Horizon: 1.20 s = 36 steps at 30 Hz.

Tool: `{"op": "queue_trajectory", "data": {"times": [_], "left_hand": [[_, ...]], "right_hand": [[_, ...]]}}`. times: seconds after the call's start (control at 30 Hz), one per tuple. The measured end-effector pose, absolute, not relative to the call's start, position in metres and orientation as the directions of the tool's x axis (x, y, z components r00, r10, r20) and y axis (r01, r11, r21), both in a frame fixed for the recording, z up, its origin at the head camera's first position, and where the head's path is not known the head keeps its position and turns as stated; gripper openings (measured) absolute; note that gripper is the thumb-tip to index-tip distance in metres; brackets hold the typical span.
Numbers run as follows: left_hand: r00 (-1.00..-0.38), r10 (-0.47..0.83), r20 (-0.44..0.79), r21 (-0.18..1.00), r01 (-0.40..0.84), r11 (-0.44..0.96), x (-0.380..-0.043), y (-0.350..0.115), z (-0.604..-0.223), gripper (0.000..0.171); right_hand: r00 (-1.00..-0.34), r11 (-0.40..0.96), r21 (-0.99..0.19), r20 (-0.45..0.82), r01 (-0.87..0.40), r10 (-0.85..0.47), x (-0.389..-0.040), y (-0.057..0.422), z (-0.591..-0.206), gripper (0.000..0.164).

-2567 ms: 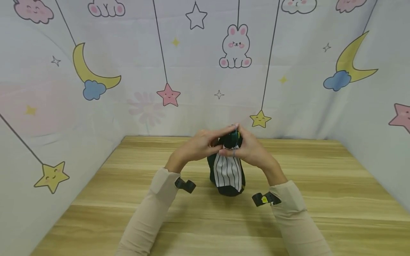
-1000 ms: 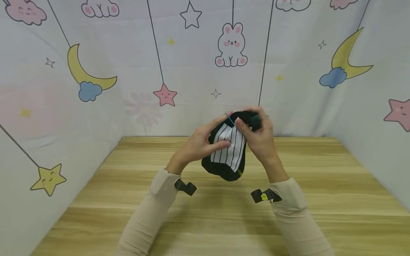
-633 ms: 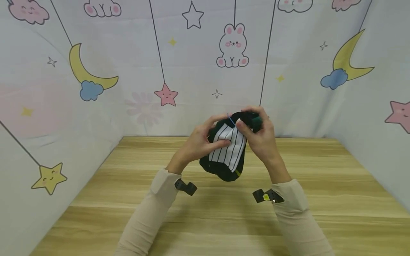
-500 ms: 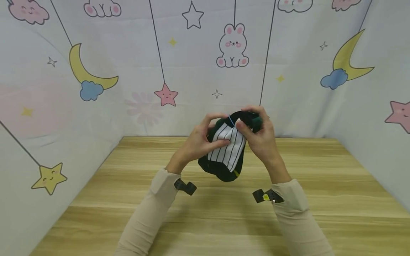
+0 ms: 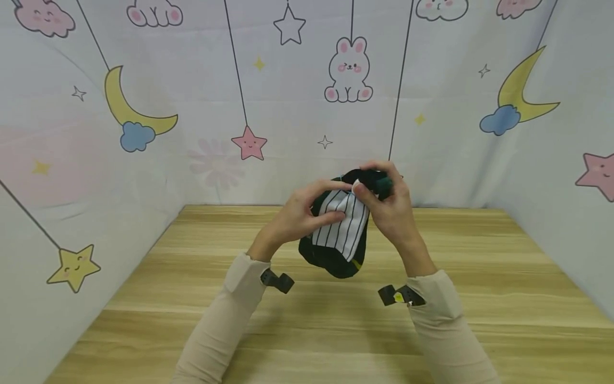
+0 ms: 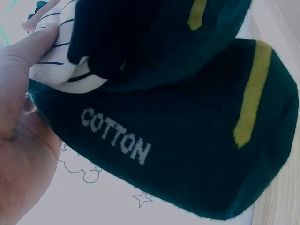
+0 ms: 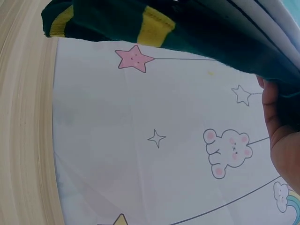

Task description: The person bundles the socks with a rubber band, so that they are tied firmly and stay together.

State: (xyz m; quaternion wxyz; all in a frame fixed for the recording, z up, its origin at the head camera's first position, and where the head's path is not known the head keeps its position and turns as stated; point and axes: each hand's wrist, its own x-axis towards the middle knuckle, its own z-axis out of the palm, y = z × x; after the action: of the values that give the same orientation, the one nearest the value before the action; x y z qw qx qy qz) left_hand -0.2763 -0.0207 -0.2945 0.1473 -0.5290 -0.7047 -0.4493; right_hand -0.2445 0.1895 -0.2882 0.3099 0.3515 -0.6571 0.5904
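Observation:
A bundle of dark green socks (image 5: 336,262) with yellow bars is held up above the table in the head view, tilted, with its narrow end at the upper right. White striped cloth (image 5: 333,229) covers its front. In the left wrist view one green sock (image 6: 197,150) carries the word COTTON. My left hand (image 5: 298,213) grips the bundle's left side, thumb on the striped cloth and a finger reaching towards my right thumb. My right hand (image 5: 394,208) holds the gathered narrow end. A thin light-blue band (image 5: 342,177) barely shows there, mostly hidden by fingers.
A wood-grain table (image 5: 307,330) lies beneath my hands. White fabric printed with moons, stars and rabbits (image 5: 288,85) encloses the back and both sides. Small black cameras (image 5: 279,280) are worn on both wrists.
The sock bundle has risen from the tabletop and tilted to the right. Within the last half second, my left index finger has come down across the blue band towards my right thumb.

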Motion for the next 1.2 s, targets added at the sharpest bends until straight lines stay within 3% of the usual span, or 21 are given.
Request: {"op": "queue_trajectory", "data": {"times": [0.2,0.57,0.83,1.03,1.2], "left_hand": [[-0.391,0.617,0.683,0.477,0.879,0.029,-0.277,-0.020,-0.296,0.046],[-0.453,0.541,0.709,0.520,0.853,0.033,-0.277,-0.031,-0.294,0.041],[-0.571,0.459,0.680,0.606,0.791,0.086,-0.280,-0.037,-0.290,0.043],[-0.632,0.421,0.651,0.689,0.724,0.022,-0.281,-0.040,-0.288,0.044],[-0.704,0.341,0.623,0.769,0.630,-0.107,-0.281,-0.041,-0.288,0.038]], "right_hand": [[-0.584,0.072,-0.579,0.800,-0.812,-0.137,-0.244,0.191,-0.288,0.042],[-0.683,0.222,-0.648,0.666,-0.729,-0.300,-0.240,0.208,-0.284,0.051],[-0.755,0.263,-0.709,0.597,-0.655,-0.272,-0.241,0.219,-0.280,0.053],[-0.792,0.322,-0.724,0.565,-0.610,-0.230,-0.239,0.220,-0.279,0.040],[-0.773,0.323,-0.703,0.584,-0.634,-0.247,-0.239,0.220,-0.279,0.019]]}}
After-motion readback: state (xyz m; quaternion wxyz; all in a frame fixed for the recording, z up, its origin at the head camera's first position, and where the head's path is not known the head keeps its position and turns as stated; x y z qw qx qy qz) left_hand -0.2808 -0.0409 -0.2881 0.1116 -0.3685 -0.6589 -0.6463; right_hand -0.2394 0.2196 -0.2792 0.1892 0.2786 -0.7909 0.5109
